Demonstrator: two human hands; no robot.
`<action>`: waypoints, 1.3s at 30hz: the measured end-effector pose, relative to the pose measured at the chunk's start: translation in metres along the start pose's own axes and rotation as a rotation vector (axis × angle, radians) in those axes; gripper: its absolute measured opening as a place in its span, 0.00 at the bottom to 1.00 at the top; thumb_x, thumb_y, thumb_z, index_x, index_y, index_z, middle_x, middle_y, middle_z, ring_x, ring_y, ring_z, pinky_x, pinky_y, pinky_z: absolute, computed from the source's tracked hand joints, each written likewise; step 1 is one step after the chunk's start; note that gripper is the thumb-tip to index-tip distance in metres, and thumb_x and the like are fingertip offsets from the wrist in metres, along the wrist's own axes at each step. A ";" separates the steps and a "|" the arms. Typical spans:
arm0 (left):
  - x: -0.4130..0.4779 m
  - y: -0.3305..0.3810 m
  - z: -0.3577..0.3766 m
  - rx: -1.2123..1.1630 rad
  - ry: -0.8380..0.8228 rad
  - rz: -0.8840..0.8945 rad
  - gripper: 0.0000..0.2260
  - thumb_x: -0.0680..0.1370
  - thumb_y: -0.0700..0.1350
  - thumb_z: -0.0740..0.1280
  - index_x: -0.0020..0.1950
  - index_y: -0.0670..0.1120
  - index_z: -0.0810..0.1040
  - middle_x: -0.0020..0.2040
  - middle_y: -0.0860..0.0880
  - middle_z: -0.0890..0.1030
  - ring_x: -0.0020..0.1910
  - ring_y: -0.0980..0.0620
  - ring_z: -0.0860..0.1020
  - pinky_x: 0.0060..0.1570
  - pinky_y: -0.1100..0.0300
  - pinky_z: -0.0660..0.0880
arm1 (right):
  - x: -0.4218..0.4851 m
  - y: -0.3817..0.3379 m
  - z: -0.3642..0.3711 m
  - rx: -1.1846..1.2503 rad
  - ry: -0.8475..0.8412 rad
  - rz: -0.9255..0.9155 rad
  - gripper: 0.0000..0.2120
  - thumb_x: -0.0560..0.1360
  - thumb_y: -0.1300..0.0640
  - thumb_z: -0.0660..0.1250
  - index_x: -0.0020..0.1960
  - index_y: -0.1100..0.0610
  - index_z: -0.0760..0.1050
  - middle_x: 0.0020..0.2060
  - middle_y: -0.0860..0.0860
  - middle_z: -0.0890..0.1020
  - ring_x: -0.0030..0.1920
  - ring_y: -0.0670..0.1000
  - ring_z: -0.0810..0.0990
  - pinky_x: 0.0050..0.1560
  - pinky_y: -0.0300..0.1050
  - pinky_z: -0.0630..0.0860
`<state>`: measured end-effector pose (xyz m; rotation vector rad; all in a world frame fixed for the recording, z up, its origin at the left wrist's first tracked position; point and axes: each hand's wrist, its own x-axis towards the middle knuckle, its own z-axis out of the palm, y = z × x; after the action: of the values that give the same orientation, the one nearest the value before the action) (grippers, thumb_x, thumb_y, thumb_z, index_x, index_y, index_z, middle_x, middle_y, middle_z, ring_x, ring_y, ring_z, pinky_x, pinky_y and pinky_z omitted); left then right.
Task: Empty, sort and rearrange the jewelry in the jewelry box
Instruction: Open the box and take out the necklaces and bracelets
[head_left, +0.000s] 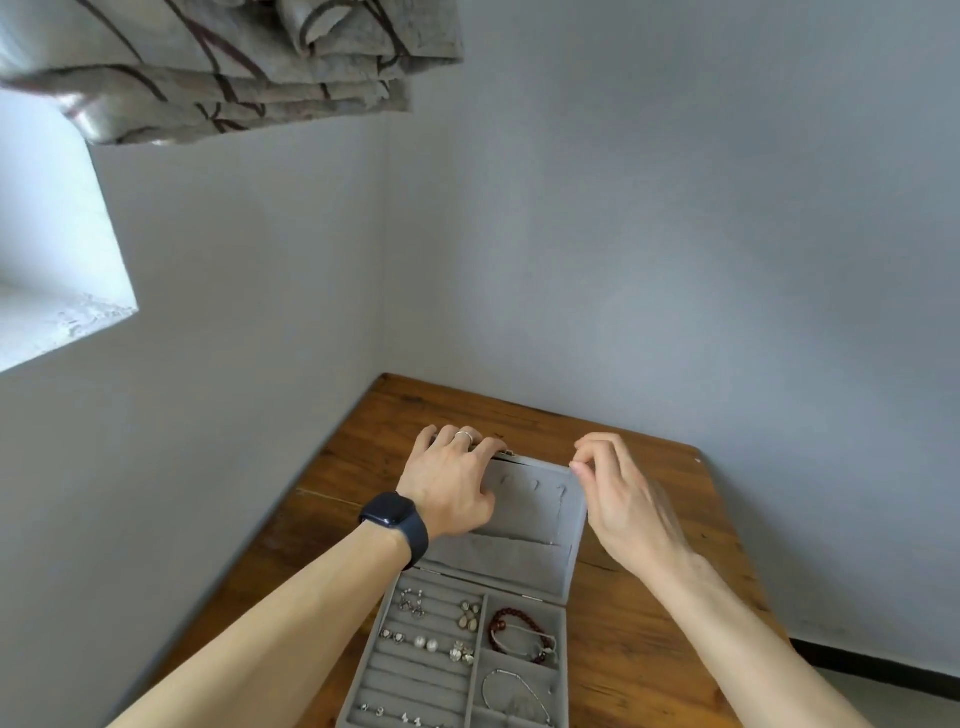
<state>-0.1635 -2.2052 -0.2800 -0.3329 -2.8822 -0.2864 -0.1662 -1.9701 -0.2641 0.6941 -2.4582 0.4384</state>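
The fingers (470, 441) of the left hand (451, 480) are curling over the far left edge of the open lid (535, 519), gripping it, with the thumb lying on the soft grey inside. A silver ring (464, 435) is sitting on one finger. The fingers (587, 457) of the right hand (631, 506) are bunching close together at the far right corner of the lid, and it is hard to tell if they are pinching it or just touching it. A dark watch (396, 518) is wrapping the left wrist. Both bare arms are reaching forward from the near side, the left one coming in from the near left, the right one from the near right.

The jewelry box (457, 660) is lying open on the brown wooden worktop (649, 649), between the two arms. Its lid is leaning back on the far side. In the left part, earrings (470, 616) and pearl studs (426, 644) are sitting in the padded rows. In the right part, a red bead bracelet (511, 631) is lying in the far pocket, and a thin silver bangle (511, 693) is lying in the pocket just nearer.
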 end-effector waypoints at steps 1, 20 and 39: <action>0.001 0.000 0.000 0.002 -0.005 -0.001 0.29 0.73 0.52 0.63 0.74 0.56 0.66 0.69 0.48 0.73 0.69 0.45 0.68 0.75 0.44 0.55 | 0.004 -0.001 -0.004 0.040 0.016 0.029 0.01 0.82 0.57 0.61 0.51 0.53 0.69 0.49 0.48 0.76 0.42 0.50 0.76 0.38 0.41 0.66; 0.009 0.055 -0.093 -0.142 0.003 0.024 0.27 0.74 0.50 0.63 0.74 0.55 0.67 0.68 0.48 0.75 0.68 0.45 0.71 0.67 0.51 0.66 | 0.035 -0.035 -0.098 0.104 -0.053 0.133 0.02 0.83 0.56 0.60 0.52 0.51 0.70 0.46 0.45 0.77 0.45 0.47 0.74 0.42 0.38 0.64; 0.013 0.033 0.001 0.067 -0.203 -0.051 0.26 0.82 0.54 0.54 0.81 0.55 0.54 0.80 0.48 0.60 0.80 0.45 0.54 0.76 0.42 0.49 | 0.042 -0.030 -0.082 0.248 0.063 0.267 0.05 0.82 0.59 0.61 0.55 0.53 0.74 0.47 0.48 0.80 0.45 0.51 0.82 0.48 0.48 0.78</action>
<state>-0.1675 -2.1707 -0.2726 -0.2922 -3.0947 -0.1737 -0.1462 -1.9743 -0.1694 0.4396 -2.4689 0.8661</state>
